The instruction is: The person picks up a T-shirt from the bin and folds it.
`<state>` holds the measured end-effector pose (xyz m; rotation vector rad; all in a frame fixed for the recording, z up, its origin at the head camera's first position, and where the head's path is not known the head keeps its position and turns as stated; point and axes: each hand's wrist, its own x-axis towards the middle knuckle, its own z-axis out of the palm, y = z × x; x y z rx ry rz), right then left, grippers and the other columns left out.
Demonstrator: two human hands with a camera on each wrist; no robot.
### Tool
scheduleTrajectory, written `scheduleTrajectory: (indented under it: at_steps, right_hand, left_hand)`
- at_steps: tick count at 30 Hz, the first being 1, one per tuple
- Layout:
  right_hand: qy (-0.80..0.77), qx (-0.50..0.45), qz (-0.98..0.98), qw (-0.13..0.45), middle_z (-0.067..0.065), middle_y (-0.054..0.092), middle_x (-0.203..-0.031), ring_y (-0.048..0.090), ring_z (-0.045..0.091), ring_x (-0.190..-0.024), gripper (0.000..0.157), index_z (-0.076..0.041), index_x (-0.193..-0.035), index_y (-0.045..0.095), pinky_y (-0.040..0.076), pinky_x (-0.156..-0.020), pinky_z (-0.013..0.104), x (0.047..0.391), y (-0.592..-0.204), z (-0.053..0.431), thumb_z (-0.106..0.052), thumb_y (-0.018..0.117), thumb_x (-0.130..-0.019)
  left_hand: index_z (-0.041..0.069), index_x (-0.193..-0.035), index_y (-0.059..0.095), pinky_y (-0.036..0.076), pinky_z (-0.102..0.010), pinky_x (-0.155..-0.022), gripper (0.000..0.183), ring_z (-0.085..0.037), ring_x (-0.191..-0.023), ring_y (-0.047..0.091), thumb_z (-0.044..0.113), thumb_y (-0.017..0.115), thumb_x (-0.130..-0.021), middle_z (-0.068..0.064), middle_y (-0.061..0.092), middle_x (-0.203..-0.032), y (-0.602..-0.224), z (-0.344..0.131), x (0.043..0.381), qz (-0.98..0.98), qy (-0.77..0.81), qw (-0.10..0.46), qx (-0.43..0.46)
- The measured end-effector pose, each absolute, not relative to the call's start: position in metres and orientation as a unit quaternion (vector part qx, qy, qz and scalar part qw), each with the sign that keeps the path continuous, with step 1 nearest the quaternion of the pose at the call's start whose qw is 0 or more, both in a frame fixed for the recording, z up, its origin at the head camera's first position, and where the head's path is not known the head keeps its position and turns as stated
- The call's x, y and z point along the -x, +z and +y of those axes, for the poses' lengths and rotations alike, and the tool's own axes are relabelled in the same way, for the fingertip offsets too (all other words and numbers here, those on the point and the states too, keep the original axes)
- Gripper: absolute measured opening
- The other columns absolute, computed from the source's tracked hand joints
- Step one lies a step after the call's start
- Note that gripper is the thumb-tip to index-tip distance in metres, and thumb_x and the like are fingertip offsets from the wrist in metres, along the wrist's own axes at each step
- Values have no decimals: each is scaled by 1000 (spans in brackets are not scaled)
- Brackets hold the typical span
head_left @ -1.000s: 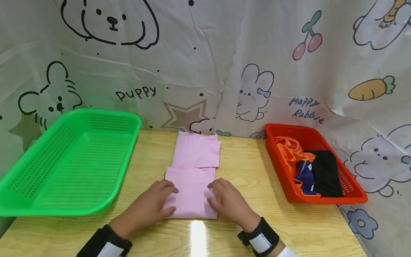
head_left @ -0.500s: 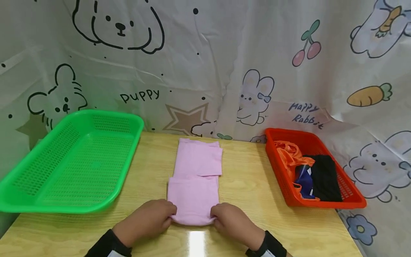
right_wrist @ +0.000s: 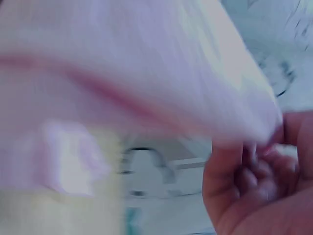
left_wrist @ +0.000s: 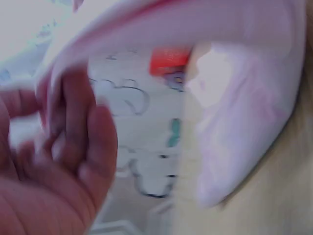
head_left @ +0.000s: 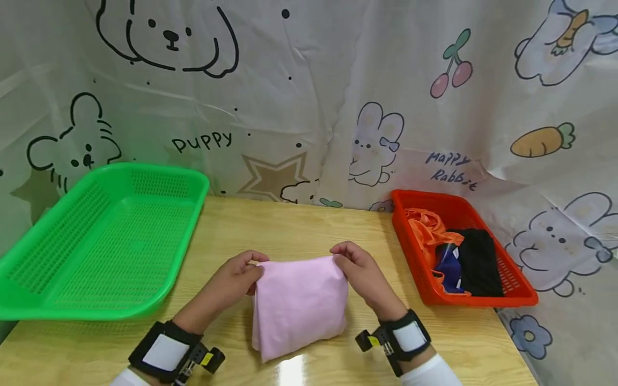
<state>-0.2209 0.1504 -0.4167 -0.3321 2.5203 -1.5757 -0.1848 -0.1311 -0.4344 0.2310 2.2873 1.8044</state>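
Note:
A folded pink cloth, perhaps a garment, hangs between the two hands over the table, its lower part near the tabletop. The left hand pinches its upper left corner; the right hand pinches the upper right corner. In the left wrist view, the fingers grip one end of the cloth, which arches away from a lower layer on the table. The right wrist view has the cloth blurred, with the right hand holding its corner.
At left stands a green plastic basket with nothing in it. A red basket at right holds orange cloth, a blue piece and black cloth. A printed curtain hangs behind the wooden table.
Both hands went from lying on the cloth to gripping its near edge, then lifted that edge up and away from the person. The cloth is now folded over and shorter.

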Motion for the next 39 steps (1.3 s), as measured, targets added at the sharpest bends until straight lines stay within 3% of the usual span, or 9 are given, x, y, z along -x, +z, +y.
scheduleTrajectory:
  at_steps: [3, 6, 9, 12, 14, 20, 22, 33, 39]
  right_hand:
    - [-518, 60, 846, 111, 11, 54, -110, 49, 24, -98, 32, -9, -120, 54, 43, -82, 39, 236, -449, 144, -26, 54, -94]
    - [-474, 68, 869, 128, 13, 50, -124, 48, 24, -106, 44, -7, -130, 48, 43, -89, 45, 230, -467, 147, -26, 56, -92]
    - [-408, 118, 903, 56, 12, 50, -128, 51, 24, -107, 45, -6, -129, 49, 47, -88, 47, 212, -463, 151, -23, 60, -89]
    - [-313, 200, 926, -64, 13, 55, -125, 52, 25, -109, 38, -6, -121, 56, 48, -88, 49, 193, -452, 149, -19, 62, -86]
    - [-242, 260, 931, -88, 16, 55, -126, 49, 28, -116, 37, -5, -119, 58, 45, -93, 50, 181, -448, 146, -21, 62, -87]
    - [-93, 339, 930, 104, 23, 32, -148, 25, 36, -134, 58, -8, -142, 40, 32, -107, 49, 166, -456, 136, -43, 45, -96]
    - [-69, 341, 928, 130, 23, 25, -150, 19, 36, -136, 60, -9, -144, 35, 28, -109, 49, 170, -461, 137, -45, 40, -97]
    - [-101, 283, 947, 111, 22, 21, -152, 14, 36, -138, 60, -9, -146, 31, 25, -110, 50, 218, -488, 122, -44, 36, -99]
    - [-174, 264, 941, 121, 20, 31, -149, 23, 32, -136, 59, -7, -142, 39, 27, -110, 50, 230, -485, 127, -46, 40, -97]
  left_hand:
    - [2, -135, 39, 51, -42, -73, 44, -28, -87, 57, 18, 48, -96, -20, 57, -105, -458, -125, 190, 790, 602, 119, 3]
    - [1, -142, 30, 44, -53, -91, 55, -36, -113, 48, 21, 50, -94, -27, 43, -133, -471, -118, 182, 825, 551, 123, 1]
    - [-2, -138, 38, 37, -56, -100, 59, -39, -124, 39, 22, 58, -89, -30, 38, -139, -472, -109, 165, 889, 452, 45, -55]
    - [2, -131, 49, 43, -57, -92, 56, -41, -119, 42, 28, 64, -85, -29, 40, -138, -466, -97, 144, 934, 335, -45, -117]
    - [5, -130, 53, 45, -59, -89, 55, -44, -121, 40, 35, 64, -84, -28, 39, -140, -462, -87, 131, 950, 262, -64, -157]
    - [9, -133, 51, 46, -63, -83, 59, -56, -119, 34, 49, 53, -90, -27, 39, -141, -461, -70, 114, 967, 171, 43, -184]
    - [8, -134, 50, 44, -64, -84, 62, -59, -119, 32, 51, 51, -90, -28, 38, -142, -463, -69, 119, 968, 165, 65, -175]
    - [12, -135, 50, 42, -61, -89, 62, -47, -120, 37, 49, 56, -86, -20, 38, -145, -482, -84, 198, 967, 171, 88, -165]
    - [9, -136, 48, 30, -62, -102, 62, -50, -130, 23, 47, 56, -88, -24, 36, -145, -490, -96, 200, 960, 210, 47, -181]
